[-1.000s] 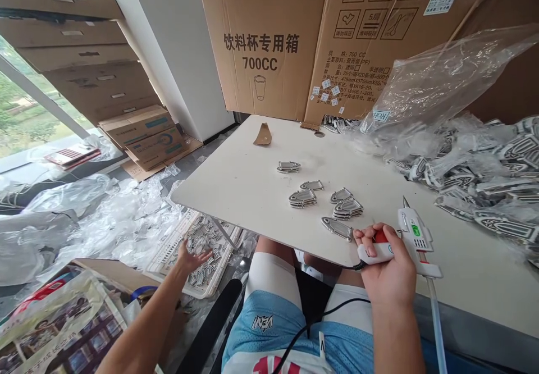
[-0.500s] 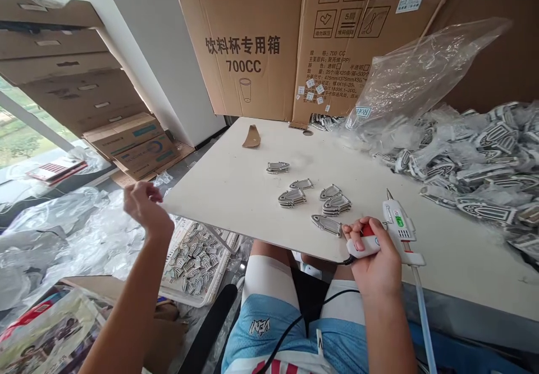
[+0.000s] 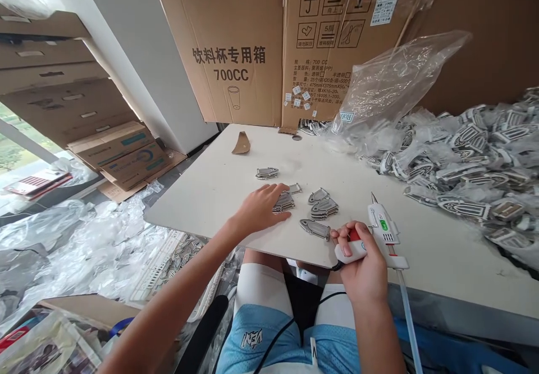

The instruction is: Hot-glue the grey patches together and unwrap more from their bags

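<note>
My right hand (image 3: 362,270) is wrapped round the handle of a white glue gun (image 3: 384,225), its nozzle pointing away from me and a translucent glue stick (image 3: 407,312) sticking out behind. My left hand (image 3: 261,208) reaches over the table with thumb and fingers apart, beside a stack of flat, pointed metal pieces (image 3: 285,203) that it partly covers. Whether the fingertips touch the stack I cannot tell. To its right are another stack (image 3: 325,208) and a metal piece (image 3: 315,228) close to my right fingers. Farther back lies a small metal group (image 3: 267,173).
Plastic-wrapped metal pieces (image 3: 467,155) are heaped on the table's right side under a clear bag (image 3: 404,82). A large cardboard box (image 3: 240,14) stands behind the white table (image 3: 202,186). A cardboard scrap (image 3: 241,143) lies at the back. Left and below sits a crate (image 3: 158,264) of metal parts.
My left hand has come from left of the table, above the crate, to the stack of metal pieces. My right hand still holds the glue gun. The view has shifted slightly.
</note>
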The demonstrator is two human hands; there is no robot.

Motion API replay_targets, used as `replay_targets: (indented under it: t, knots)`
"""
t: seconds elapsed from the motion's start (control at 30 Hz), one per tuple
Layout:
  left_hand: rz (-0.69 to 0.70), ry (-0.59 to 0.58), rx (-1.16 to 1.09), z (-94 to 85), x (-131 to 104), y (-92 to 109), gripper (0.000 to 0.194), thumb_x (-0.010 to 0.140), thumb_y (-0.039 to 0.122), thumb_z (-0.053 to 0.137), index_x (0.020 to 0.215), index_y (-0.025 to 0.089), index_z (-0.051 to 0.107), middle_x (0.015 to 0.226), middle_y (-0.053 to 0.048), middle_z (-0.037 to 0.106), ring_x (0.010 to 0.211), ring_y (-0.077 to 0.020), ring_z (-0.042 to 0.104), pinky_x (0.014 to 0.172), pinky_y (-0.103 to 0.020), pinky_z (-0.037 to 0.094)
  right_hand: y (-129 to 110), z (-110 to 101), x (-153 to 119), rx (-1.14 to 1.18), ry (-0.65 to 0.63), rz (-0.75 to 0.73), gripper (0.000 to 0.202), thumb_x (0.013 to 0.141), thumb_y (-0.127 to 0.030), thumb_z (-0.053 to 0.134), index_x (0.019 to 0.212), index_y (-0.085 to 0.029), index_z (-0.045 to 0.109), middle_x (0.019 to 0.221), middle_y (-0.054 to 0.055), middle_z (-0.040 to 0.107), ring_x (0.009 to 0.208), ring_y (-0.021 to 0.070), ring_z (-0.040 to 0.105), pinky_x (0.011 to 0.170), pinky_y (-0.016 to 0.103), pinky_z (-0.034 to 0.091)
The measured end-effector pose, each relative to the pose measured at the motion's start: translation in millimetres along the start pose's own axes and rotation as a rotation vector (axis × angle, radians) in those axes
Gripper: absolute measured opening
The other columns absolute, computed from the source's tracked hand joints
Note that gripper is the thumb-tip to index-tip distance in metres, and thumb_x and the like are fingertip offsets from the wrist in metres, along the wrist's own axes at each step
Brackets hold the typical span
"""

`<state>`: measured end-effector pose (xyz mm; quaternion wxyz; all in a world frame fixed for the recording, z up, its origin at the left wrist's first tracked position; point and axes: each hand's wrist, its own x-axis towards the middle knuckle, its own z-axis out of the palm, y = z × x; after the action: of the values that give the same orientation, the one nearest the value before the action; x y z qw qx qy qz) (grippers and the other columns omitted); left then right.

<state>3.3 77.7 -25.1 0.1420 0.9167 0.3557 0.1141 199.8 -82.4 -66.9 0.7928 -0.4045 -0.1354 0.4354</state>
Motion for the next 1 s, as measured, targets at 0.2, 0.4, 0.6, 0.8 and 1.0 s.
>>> replay_targets:
  t: [0.2,0.4,0.6,0.8,1.0]
  knots:
    - [0.110,-0.175,-0.073,-17.5,18.0,-15.6,0.035,0.105,0.042,0.056,0.138,0.030,0.053,0.137,-0.008,0.068,0.129,-0.0293,0.063,0.104,-0.044,0.048,-0.2,1.3,0.8,-0.011,0.013,-0.005,0.020,0.089,-0.041,0.078,0.083,-0.023,0.070,0.074,-0.006,0.057,0.052,0.0074,0.037,0.088,0.034,0.058]
    - [0.099,-0.116,-0.072,-26.7,52.1,-12.1,0.034,0.110,0.040,0.043,0.141,0.025,0.046,0.140,-0.012,0.063,0.133,-0.0282,0.058,0.109,-0.044,0.045,0.9,2.0,2.0,-0.013,0.016,-0.008,0.020,0.090,-0.040,0.077,0.084,-0.023,0.070,0.075,-0.006,0.058,0.052,0.0071,0.037,0.091,0.036,0.058]
    - [0.100,-0.174,0.234,-0.8,78.4,2.1,0.041,0.108,0.030,0.043,0.149,0.022,0.046,0.140,-0.017,0.060,0.131,-0.0336,0.058,0.101,-0.047,0.051,0.3,0.6,-0.2,-0.008,0.007,-0.003,0.021,0.090,-0.042,0.078,0.085,-0.023,0.070,0.077,-0.006,0.059,0.053,0.0071,0.037,0.092,0.036,0.058]
    - [0.101,-0.218,0.274,-0.1,77.8,-3.5,0.034,0.106,0.035,0.050,0.138,0.025,0.055,0.127,-0.014,0.064,0.116,-0.0336,0.066,0.092,-0.044,0.052,-1.0,1.8,-1.0,-0.018,-0.002,-0.008,0.022,0.089,-0.044,0.079,0.085,-0.024,0.069,0.077,-0.006,0.058,0.053,0.0077,0.037,0.090,0.038,0.060]
    - [0.085,-0.145,0.246,-41.3,92.1,-45.6,0.034,0.109,0.034,0.042,0.138,0.024,0.055,0.126,-0.014,0.064,0.117,-0.0303,0.063,0.096,-0.041,0.048,-1.0,1.8,-2.0,-0.028,0.004,-0.012,0.022,0.089,-0.042,0.079,0.083,-0.023,0.069,0.074,-0.006,0.055,0.054,0.0079,0.038,0.093,0.037,0.059]
